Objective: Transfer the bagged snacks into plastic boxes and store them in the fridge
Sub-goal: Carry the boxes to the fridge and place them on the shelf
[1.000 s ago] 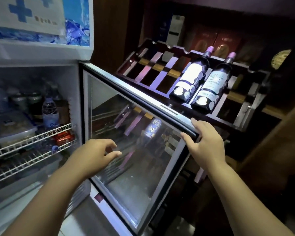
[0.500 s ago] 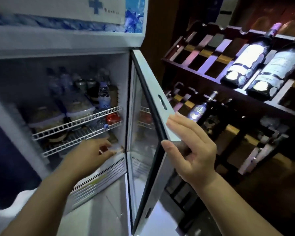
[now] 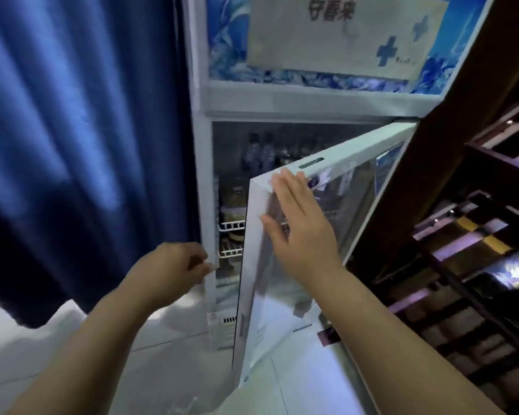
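Straight ahead of me, between a blue curtain [image 3: 72, 145] on the left and a dark rack [image 3: 477, 235] on the right, stands the fridge [image 3: 204, 205], its glass door [image 3: 285, 310] ajar. The door's long axis is upright. Its hinge lies at the far right and its free edge swings out toward me on the left, leaving a narrow gap. Through that gap I see bottles [image 3: 258, 151] and a wire shelf [image 3: 231, 226]; the shelf's load is too blurred to name. My right hand [image 3: 300, 232] lies flat on the outer face of the door just inside the free edge, fingers straight and grasping nothing. My left hand [image 3: 168, 271] hangs loosely curled and empty beside the fridge's left frame, level with the gap; I cannot tell whether it touches the frame. The hands are apart, with the door's edge between them. I judge the right hand the one placed to push the door shut, leftward and away from me.
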Demonstrator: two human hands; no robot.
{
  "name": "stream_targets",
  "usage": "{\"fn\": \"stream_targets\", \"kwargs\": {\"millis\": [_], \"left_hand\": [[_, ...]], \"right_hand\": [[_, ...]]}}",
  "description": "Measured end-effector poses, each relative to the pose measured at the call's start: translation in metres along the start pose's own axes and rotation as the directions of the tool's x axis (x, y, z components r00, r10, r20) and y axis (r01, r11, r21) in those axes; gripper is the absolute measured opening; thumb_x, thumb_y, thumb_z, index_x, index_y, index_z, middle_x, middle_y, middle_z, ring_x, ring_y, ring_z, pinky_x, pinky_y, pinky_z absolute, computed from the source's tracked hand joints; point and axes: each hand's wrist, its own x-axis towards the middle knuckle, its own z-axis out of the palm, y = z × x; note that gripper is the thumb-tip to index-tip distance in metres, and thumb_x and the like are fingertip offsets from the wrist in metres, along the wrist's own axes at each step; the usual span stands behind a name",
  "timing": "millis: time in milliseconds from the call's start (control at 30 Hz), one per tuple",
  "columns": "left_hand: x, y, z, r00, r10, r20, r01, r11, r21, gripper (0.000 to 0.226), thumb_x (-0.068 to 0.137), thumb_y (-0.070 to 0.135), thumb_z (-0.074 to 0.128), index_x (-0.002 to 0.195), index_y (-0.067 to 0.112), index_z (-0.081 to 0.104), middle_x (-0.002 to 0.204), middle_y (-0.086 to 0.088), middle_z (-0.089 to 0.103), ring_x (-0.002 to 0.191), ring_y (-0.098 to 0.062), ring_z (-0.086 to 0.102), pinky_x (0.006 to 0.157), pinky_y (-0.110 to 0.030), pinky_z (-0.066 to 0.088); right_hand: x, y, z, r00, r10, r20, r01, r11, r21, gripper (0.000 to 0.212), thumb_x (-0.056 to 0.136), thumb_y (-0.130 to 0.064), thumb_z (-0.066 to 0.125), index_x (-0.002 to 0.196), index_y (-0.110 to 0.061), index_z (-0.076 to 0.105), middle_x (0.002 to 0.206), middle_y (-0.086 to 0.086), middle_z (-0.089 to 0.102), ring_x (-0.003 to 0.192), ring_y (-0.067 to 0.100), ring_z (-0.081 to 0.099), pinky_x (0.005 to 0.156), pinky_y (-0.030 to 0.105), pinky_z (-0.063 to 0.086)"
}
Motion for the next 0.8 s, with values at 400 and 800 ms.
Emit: {"fn": "stream_targets", "kwargs": {"millis": [400,800], "left_hand": [[0.035,-0.055,-0.037,0.96,-0.255,-0.115,0.262,0.964,0.045,0.024,0.084,0.05,0.057,0.09,0.027,0.062,0.085,0.005,0.065,0.072,-0.017,0.058,0.073,-0.031,0.052],[0.08,-0.063,-0.037,0.904,-0.376,-0.204,0.383,0.924,-0.001,0.025,0.082,0.05,0.059,0.068,0.032,0.049,0.078,0.007,0.061,0.074,-0.017,0.058,0.064,-0.027,0.044]], "right_hand": [[0.118,0.009,0.089,0.879,0.031,0.477,0.101,0.963,-0.25,0.079,0.098,-0.037,0.041,0.149,-0.012,-0.013,0.158,0.007,-0.022,0.146,0.027,-0.017,0.121,0.043,0.0],[0.175,0.032,0.126,0.825,0.006,0.565,0.173,0.949,-0.263,0.084,0.092,-0.028,0.048,0.151,-0.01,-0.01,0.158,0.004,-0.021,0.146,0.025,-0.016,0.117,0.047,-0.004]]}}
